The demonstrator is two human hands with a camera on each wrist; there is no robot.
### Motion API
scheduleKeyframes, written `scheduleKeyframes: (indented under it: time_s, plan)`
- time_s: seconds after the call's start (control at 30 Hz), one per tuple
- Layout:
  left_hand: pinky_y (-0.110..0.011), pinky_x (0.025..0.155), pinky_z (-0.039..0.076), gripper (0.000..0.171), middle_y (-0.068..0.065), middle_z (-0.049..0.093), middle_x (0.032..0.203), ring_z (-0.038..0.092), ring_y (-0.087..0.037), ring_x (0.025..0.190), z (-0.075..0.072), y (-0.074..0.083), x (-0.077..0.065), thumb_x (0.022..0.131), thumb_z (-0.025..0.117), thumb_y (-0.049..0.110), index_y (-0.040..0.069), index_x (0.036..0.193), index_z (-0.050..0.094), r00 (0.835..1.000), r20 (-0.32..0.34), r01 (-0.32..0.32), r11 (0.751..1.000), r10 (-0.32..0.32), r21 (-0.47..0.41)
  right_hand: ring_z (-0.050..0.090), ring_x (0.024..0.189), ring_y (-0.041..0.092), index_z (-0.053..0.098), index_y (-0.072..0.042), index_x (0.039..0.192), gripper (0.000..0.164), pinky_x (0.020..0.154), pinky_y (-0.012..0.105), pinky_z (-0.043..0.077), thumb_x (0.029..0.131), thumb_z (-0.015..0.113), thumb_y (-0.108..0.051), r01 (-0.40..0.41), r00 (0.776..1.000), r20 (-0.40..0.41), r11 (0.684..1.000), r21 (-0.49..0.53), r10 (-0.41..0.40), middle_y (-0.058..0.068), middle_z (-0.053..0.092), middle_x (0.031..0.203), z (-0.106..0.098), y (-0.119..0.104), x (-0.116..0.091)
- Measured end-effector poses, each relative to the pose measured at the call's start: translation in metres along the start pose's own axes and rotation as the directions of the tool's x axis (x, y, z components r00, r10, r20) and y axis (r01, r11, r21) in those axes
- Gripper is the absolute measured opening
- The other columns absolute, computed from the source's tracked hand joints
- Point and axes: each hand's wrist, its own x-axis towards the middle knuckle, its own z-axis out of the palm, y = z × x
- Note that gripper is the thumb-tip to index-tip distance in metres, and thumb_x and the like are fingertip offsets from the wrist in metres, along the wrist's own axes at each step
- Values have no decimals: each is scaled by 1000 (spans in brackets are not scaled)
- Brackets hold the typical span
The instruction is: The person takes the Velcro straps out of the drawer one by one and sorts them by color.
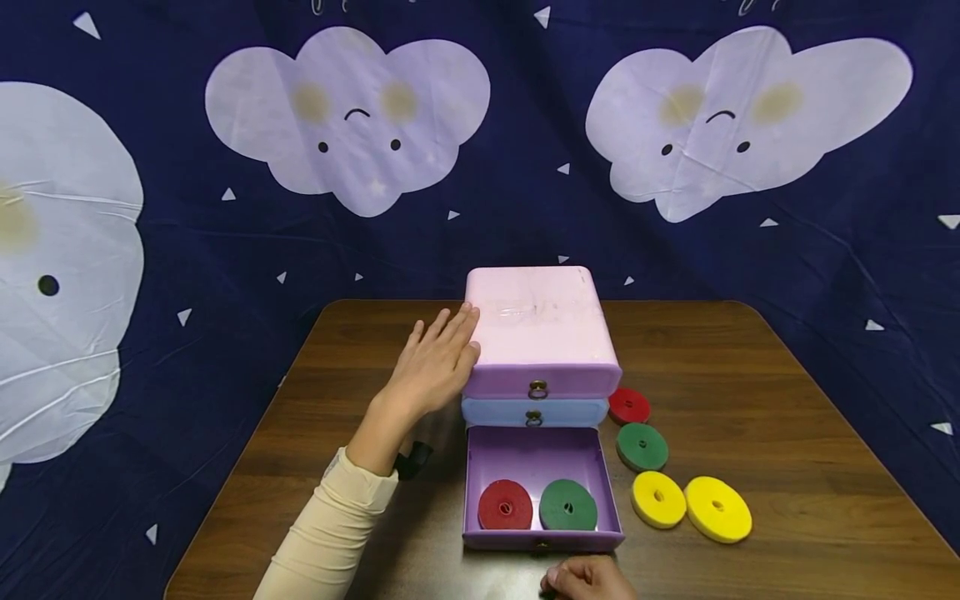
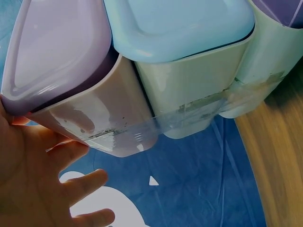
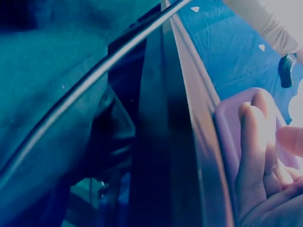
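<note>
In the head view, my left hand (image 1: pixel 435 362) lies with spread fingers against the left side of a small drawer unit (image 1: pixel 536 321) with a pink top. The left wrist view shows its palm beside the drawer fronts. The unit's lowest drawer, a purple one (image 1: pixel 536 458), is pulled out. Inside lie a red roll of strap (image 1: pixel 506 505) and a green roll of strap (image 1: pixel 568 505), side by side at the front. My right hand (image 1: pixel 592 577), fingers loosely bent, is just before this drawer's front; nothing shows in its grasp in the right wrist view.
On the wooden table (image 1: pixel 810 500), right of the unit, lie another red roll (image 1: pixel 629 406), another green roll (image 1: pixel 642 447) and two yellow rolls (image 1: pixel 717 508). The closed blue drawer (image 1: pixel 534 412) sits above the purple one. A dark cloud-patterned cloth (image 1: pixel 540 225) hangs behind the table.
</note>
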Motion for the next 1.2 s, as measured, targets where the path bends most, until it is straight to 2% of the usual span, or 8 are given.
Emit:
scheduleKeyframes:
  time_s: [0.07,0.2,0.37,0.47,0.7,0.8,0.97,1.2]
  plan:
    - [-52,120,5,54,9,12,160,11,-22,149,0,0,0,101,19,42,26,152,14,1000,-1,0,1000,0,0,55,63,-1,67,12,89,36,58,15,47,91,58,-22,1,1000,4,1000,-7,-1,-3,68,74,-3,-2,-4]
    - [-52,120,5,54,8,12,160,12,-23,149,0,0,0,101,19,42,26,152,14,1000,-6,-2,1000,2,-2,52,64,2,68,7,92,34,57,17,45,88,62,-26,-74,997,-21,997,-25,73,-3,64,73,-10,-12,-13]
    - [-53,119,6,54,8,13,160,13,-23,149,1,0,0,101,20,42,25,152,15,1000,-11,-5,1000,5,-5,63,72,9,64,11,97,39,64,20,53,89,63,-27,-81,996,-23,997,-4,80,10,71,82,-21,-29,-24]
    - [-53,119,6,54,7,14,160,13,-23,149,1,0,0,101,20,42,25,152,15,1000,-13,-6,1000,6,-3,66,74,13,62,12,102,43,66,23,55,88,63,-28,-87,996,-10,996,34,88,11,72,84,-28,-38,-29]
    - [-52,120,5,55,8,13,160,12,-22,149,0,1,0,101,20,42,25,152,15,1000,-12,-2,1000,2,-1,66,69,12,52,18,112,43,63,26,57,94,57,-20,31,998,57,998,48,-34,12,70,87,-45,-53,-32]
    - [-52,120,6,54,8,13,160,12,-22,149,1,1,0,101,19,42,25,152,15,1000,-10,-1,1000,1,1,66,66,12,51,19,114,42,61,30,57,94,56,-18,70,996,61,997,36,-72,12,69,89,-51,-58,-31]
    - [-53,119,7,54,8,13,160,13,-22,149,0,1,0,101,19,42,25,152,15,1000,-9,-3,1000,4,7,68,69,17,50,17,118,44,66,36,58,94,56,-19,98,995,18,995,-18,-98,19,69,92,-60,-67,-28]
    - [-53,119,7,54,8,13,160,12,-22,149,0,1,0,101,19,42,26,152,14,1000,-7,0,1000,0,6,69,71,17,52,13,118,43,67,35,58,92,59,-21,140,986,-70,979,-146,-152,24,69,94,-66,-75,-23]
